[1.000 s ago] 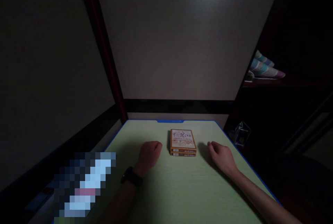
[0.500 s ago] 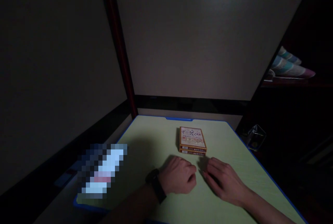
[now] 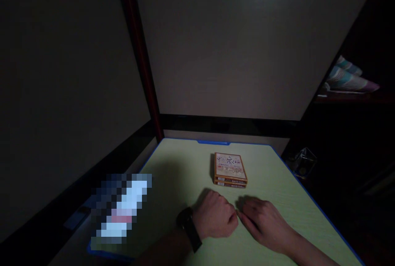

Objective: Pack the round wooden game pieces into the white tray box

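Two flat boxes [image 3: 231, 168] lie stacked on a pale green table [image 3: 179, 159], printed side up with orange-brown edges and Chinese-style lettering. On the near side of them, apart from the stack, my left hand [image 3: 216, 214] rests as a fist, back upward, with a dark watch [image 3: 189, 227] on its wrist. Beside it my right hand [image 3: 262, 220] lies low over the table, fingers loosely bent and thumb held apart. The right thumb tip reaches the left fist; whether they touch I cannot tell. No object shows in either hand.
A blurred-out bright rectangle [image 3: 123, 208] covers the table's left edge. A small phone-like thing [image 3: 77, 216] lies beyond it. The blue-edged table meets panelled walls. At right are a clear container [image 3: 304, 163] and striped cloth [image 3: 348, 78] on a shelf.
My two hands have drawn slightly closer together and a little nearer to me. The view has shifted slightly. The boxes stay stacked in the same place on the table.
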Demonstrator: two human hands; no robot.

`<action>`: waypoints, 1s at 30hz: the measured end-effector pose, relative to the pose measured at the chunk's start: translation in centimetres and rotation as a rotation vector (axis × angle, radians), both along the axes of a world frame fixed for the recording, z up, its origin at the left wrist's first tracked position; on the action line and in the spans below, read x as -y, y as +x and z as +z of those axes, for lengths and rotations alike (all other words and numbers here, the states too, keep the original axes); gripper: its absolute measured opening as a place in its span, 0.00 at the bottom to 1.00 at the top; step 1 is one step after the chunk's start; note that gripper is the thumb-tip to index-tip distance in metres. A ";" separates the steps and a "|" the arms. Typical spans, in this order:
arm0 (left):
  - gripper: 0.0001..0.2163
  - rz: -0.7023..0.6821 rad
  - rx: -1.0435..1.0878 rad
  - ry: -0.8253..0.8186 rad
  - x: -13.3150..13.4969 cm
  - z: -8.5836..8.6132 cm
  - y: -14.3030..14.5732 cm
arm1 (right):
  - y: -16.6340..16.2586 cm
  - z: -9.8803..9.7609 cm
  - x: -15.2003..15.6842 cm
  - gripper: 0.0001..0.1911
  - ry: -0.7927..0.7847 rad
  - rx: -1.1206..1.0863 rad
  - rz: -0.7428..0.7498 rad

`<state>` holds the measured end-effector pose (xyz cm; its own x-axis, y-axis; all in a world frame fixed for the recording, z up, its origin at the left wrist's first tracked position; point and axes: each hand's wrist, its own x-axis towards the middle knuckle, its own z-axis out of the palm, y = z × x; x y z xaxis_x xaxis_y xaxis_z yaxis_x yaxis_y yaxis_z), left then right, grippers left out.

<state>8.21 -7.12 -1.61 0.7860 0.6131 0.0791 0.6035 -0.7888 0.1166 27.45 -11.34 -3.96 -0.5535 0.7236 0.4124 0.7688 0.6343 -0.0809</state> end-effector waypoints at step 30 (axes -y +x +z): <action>0.10 0.088 0.033 -0.019 0.1 0.0 0.4 | 0.6 -0.7 -0.5 0.21 0.102 -0.246 -0.143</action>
